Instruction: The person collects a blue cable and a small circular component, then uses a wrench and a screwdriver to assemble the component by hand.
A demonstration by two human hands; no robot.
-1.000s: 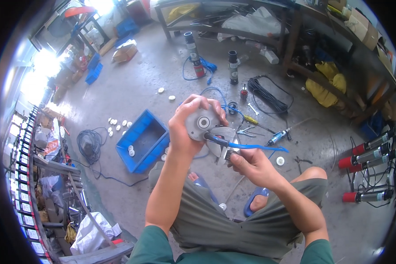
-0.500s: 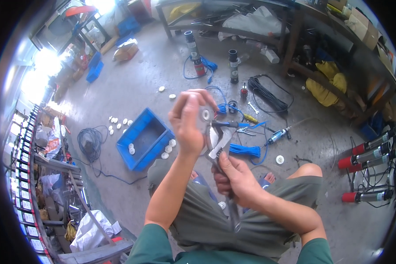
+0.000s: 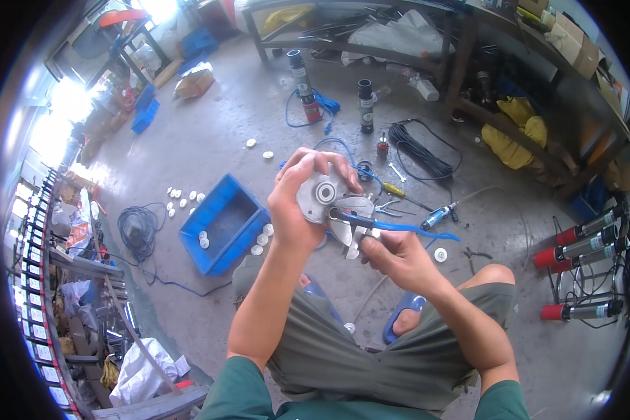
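Observation:
My left hand (image 3: 292,210) is closed around a round grey metal end cover (image 3: 313,198) with a ring-shaped centre. A black cable fitting (image 3: 353,218) sticks out of the cover's side, and a blue cable (image 3: 416,228) runs from it to the right. The pale jaws of an adjustable wrench (image 3: 344,239) lie beside the fitting; whether they touch it I cannot tell. My right hand (image 3: 399,260) is closed on the wrench near its head, fingers curled, and most of the handle is hidden.
A blue crate (image 3: 201,253) holds a few white round pieces. Pliers (image 3: 386,208), a screwdriver (image 3: 399,192), a wrench (image 3: 396,172) and a coiled black cable (image 3: 421,154) lie on the floor ahead. Red-and-grey cylinders (image 3: 574,255) rest at the right.
The wrench has swung, so its handle no longer hangs toward my lap. My right hand has moved up and right. The cover is turned more toward me, and the blue cable stretches right.

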